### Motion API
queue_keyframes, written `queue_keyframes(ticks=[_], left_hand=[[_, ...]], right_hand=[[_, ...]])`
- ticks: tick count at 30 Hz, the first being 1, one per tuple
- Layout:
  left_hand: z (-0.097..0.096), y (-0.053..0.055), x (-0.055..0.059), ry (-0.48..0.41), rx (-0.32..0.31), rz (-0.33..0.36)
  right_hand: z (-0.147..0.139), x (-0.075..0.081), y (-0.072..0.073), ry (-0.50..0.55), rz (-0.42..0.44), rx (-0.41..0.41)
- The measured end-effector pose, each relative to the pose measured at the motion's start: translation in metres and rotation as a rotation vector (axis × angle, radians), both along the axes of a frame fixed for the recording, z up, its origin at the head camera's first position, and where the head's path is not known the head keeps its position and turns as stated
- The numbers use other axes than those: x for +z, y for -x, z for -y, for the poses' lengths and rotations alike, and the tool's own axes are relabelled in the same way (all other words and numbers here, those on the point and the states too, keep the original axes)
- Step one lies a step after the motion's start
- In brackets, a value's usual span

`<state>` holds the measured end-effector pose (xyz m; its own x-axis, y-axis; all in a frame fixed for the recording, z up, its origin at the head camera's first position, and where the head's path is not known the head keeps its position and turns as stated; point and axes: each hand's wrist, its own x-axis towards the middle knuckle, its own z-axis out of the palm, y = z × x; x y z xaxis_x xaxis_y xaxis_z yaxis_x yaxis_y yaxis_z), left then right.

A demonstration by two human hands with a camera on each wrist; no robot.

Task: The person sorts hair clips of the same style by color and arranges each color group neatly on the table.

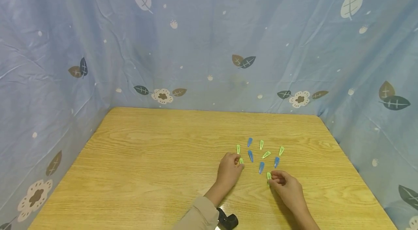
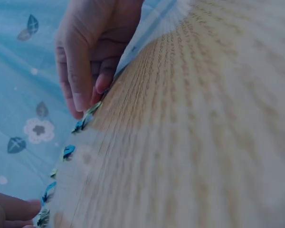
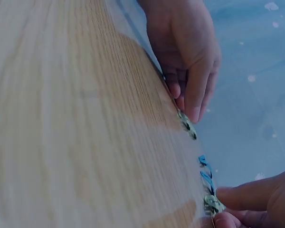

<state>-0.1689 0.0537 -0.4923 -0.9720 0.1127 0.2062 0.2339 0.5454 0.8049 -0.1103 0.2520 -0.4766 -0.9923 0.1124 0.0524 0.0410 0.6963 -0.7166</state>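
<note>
Head view: a wood-grained, yellow-brown tabletop (image 1: pixel 140 157) stands before blue cloth (image 1: pixel 199 37) printed with leaves and flowers. On its right half, the left hand (image 1: pixel 228 170), below a beige sleeve (image 1: pixel 200 212) and a black wrist-worn device (image 1: pixel 228 220), pinches a slim, tapering, light-green hair clip (image 1: pixel 241 162) between bent forefinger and thumb. The right hand (image 1: pixel 288 187) pinches a second light-green hair clip (image 1: pixel 269 177) of like shape, nearer the front edge, at its right side. Beyond and between the hands lie four blue tapering hair clips (image 1: pixel 261 167) and four loose light-green hair clips (image 1: pixel 266 155), all apart from one another.

Left wrist view: the left hand enters from above, fingertips bent down to the clips; the right hand shows at lower left beside a clip. The clips appear edge-on along the tabletop.

Right wrist view: the right hand is uppermost, its fingertips at a light-green clip; at lower right, the left hand's thumb touches another.
</note>
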Motion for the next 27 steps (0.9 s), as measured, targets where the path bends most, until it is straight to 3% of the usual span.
queue_keyframes(ticks=[9,27], left_hand=[[-0.001,0.0015,0.0029,0.069,0.001,-0.026],[0.0032,0.0001,0.0066,0.125,-0.001,-0.061]], right_hand=[[0.005,0.0006,0.0035,-0.033,-0.004,-0.016],[0.0056,0.0032,0.001,-0.041,-0.014,-0.008]])
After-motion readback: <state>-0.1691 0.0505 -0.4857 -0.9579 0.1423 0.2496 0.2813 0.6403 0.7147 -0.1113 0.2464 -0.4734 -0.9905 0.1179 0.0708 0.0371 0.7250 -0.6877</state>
